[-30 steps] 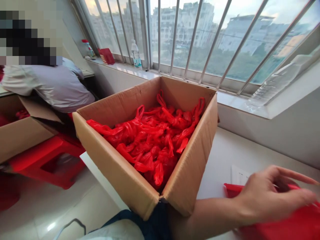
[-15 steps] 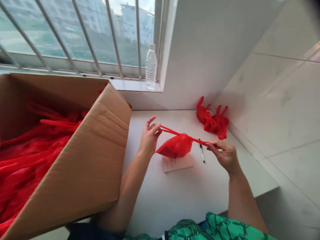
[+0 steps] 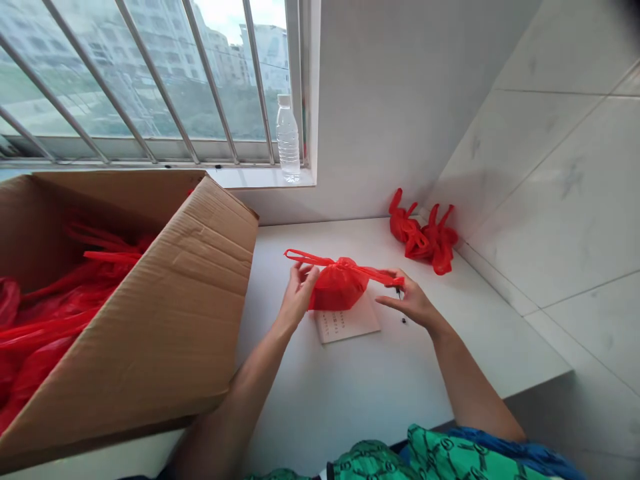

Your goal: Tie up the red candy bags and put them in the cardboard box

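A small red plastic bag point(image 3: 340, 288), its neck tied in a knot, rests over an open notebook point(image 3: 350, 327) on the white table. One handle loop stretches left, the other right. My left hand point(image 3: 299, 293) is at the bag's left side, fingers loosely spread under the left loop and the thumb by the bag. My right hand point(image 3: 407, 298) is open at the right end, thumb well apart, with the loop's end lying over its fingers. A pen point(image 3: 404, 320) lies behind the right hand, mostly hidden.
A cardboard box point(image 3: 175, 320) full of red plastic bags point(image 3: 65, 320) stands at the left. More tied red bags point(image 3: 425, 237) lie in the back right corner by the tiled wall. A clear bottle point(image 3: 288, 143) stands on the sill of the barred window.
The handles, earlier pulled taut between both hands, are now slack. My fingers have opened, my right hand has come in leftward, and the bag sits lower with a tighter knot.
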A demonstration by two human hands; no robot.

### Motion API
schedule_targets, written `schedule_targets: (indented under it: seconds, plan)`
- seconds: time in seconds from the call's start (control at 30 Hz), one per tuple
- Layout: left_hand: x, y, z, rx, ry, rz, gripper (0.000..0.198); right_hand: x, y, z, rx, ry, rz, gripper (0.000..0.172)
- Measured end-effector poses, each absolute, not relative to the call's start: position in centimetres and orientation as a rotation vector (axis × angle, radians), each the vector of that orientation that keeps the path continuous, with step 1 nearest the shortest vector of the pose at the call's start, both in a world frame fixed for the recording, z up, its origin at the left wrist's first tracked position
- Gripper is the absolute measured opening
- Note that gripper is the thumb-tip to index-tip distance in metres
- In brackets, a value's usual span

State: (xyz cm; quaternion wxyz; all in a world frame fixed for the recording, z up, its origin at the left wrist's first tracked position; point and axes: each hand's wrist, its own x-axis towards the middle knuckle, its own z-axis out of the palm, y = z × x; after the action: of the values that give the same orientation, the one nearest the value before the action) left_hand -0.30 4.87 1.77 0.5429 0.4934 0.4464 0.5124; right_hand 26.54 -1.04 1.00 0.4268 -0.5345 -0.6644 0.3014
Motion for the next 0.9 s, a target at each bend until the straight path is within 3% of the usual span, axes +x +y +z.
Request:
schedule_targets:
  seconds: [0.13,0.27,0.37,0.57,0.9]
  plan:
    - [1.8,4.5,2.4,1.527,1.043,1.072,0.04,24.6,1.8,0.7,-1.316,-1.821,0.539,0.086]
    - [2.4,4.2,2.2,2.113,1.188,0.972,0.028,22.2,2.9,-0.5,-1.276,-2.089,0.498,0.078]
    - [2.0,3.4,0.7,2.386,1.339,0.768,0.035,21.1,2.7,-2.8,-1.334,-2.219,0.47,0.069]
    - [1.9,2.5,-2.1,2.53,1.408,0.377,0.06,20.4,1.9,-6.3,-1.447,-2.335,0.199,0.071]
    - [1.5,2.8,-4.4,2.527,1.394,0.433,0.069,20.0,1.7,-6.7,-1.473,-2.35,0.146,0.072]
